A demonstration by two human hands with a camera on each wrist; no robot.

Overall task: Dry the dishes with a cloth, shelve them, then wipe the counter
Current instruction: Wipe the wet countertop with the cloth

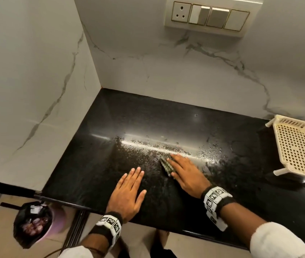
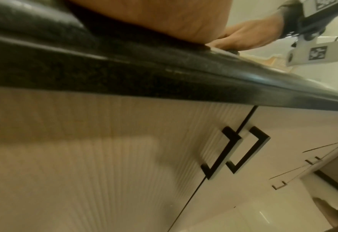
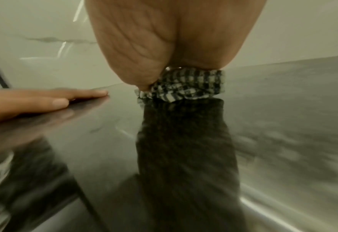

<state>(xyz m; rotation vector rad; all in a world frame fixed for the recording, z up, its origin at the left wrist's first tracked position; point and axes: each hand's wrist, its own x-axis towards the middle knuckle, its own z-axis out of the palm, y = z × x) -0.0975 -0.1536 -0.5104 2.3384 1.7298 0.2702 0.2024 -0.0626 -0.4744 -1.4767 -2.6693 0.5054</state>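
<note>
A folded black-and-white checked cloth (image 1: 166,165) lies on the wet black granite counter (image 1: 148,118). My right hand (image 1: 185,172) lies flat on top of it with fingers straight and presses it down; most of the cloth is hidden under the palm. In the right wrist view the cloth (image 3: 184,86) bunches under my right hand (image 3: 164,39). My left hand (image 1: 129,190) rests flat and empty on the counter just left of the cloth, fingers straight. Water droplets (image 1: 166,146) streak the counter beyond the cloth.
An empty cream plastic dish rack (image 1: 297,146) stands at the counter's right end. Marble walls close the corner at left and back, with a switch panel (image 1: 209,15) above. A bin with a black bag (image 1: 32,222) stands on the floor at left. Cabinet handles (image 2: 221,153) sit below the counter edge.
</note>
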